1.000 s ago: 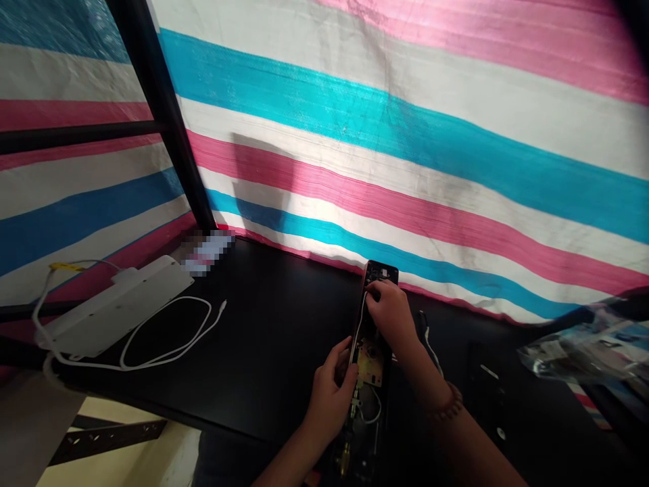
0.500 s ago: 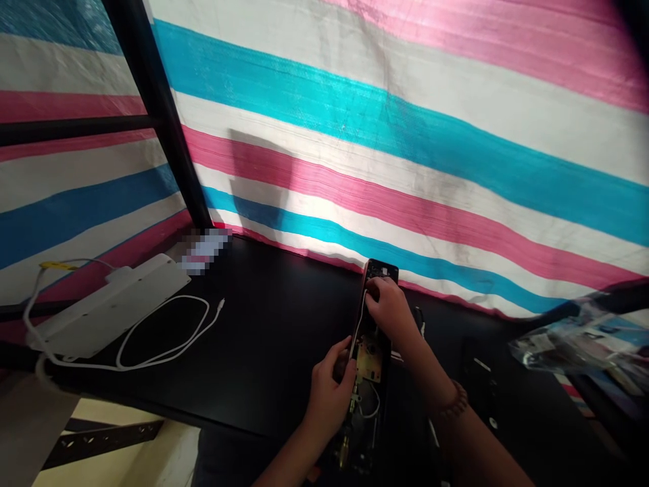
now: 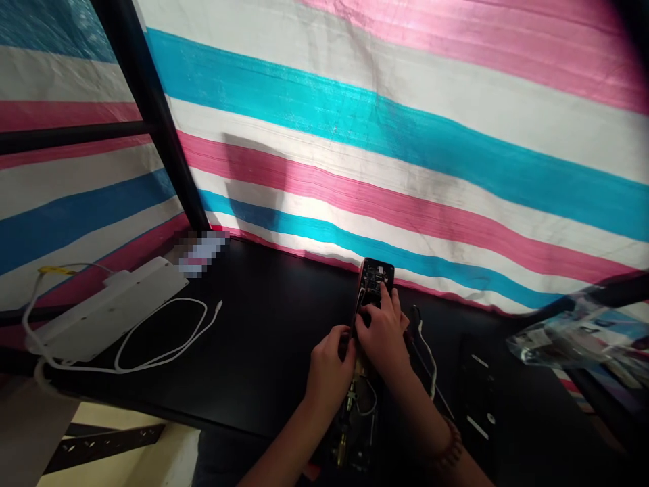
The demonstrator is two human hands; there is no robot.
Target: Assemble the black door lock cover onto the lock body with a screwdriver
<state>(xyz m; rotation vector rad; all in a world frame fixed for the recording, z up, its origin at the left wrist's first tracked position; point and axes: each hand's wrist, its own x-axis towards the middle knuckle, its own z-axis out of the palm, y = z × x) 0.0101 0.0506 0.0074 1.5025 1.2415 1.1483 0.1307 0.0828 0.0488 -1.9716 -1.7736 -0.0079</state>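
A long, narrow black device [image 3: 378,272] lies opened on the black table, a circuit board showing at its far end and brass-coloured parts and a thin white wire near its close end. At the device's left edge, my left hand [image 3: 330,365] has thumb and fingers closed on the rim or a wire there; which one is hard to tell. My right hand [image 3: 382,331] rests over the middle of the device, thumb and index finger pinched at its left side, other fingers stretched toward the board. The pinched spot is hidden.
A white power strip [image 3: 111,311] and a looped white cable [image 3: 205,318] lie on the left of the table [image 3: 263,304]. Right of the device are a white wire [image 3: 430,365] and a dark flat panel [image 3: 476,385]. A clear plastic bag [image 3: 572,335] sits farther right. Striped sheeting hangs behind.
My right hand has moved down the device toward my left hand, uncovering the circuit board at the far end. My left hand has shifted slightly up.
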